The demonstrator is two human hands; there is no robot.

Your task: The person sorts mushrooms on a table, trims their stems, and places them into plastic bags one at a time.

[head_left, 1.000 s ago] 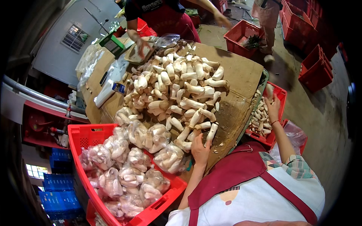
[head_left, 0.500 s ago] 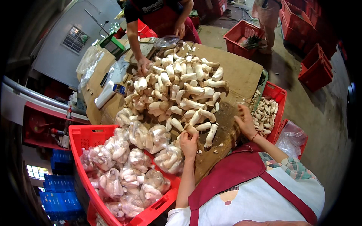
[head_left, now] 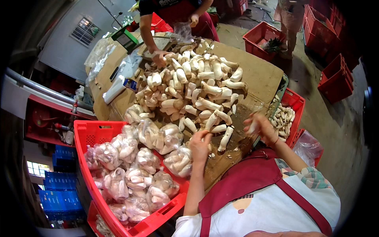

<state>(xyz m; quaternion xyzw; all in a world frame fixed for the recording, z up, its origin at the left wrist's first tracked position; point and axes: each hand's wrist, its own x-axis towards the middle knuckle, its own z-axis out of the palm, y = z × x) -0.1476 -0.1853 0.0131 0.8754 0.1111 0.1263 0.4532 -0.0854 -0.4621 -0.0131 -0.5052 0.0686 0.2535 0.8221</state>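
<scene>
Head view: a large heap of pale mushrooms [head_left: 197, 85] lies on a brown cardboard sheet [head_left: 262, 65] over the table, between the wearer and a co-worker. At the heap's near edge, the left hand [head_left: 200, 146] has its fingertips drawn together at the lower end of one mushroom [head_left: 211, 120]; whether they grip it I cannot tell. Another mushroom [head_left: 226, 138] lies apart, just to the right of that hand. The right hand [head_left: 259, 125] is over the cardboard's right side, fingers curled near something pale; blur hides what it is and whether it is grasped. Beyond that hand, a red crate [head_left: 299, 103] holds small mushroom pieces [head_left: 283, 120]. To the left, a larger red crate [head_left: 178, 204] is filled with clear bags of mushrooms [head_left: 115, 183]. Across the table, the co-worker's hand [head_left: 160, 58] touches the heap's far left edge.
</scene>
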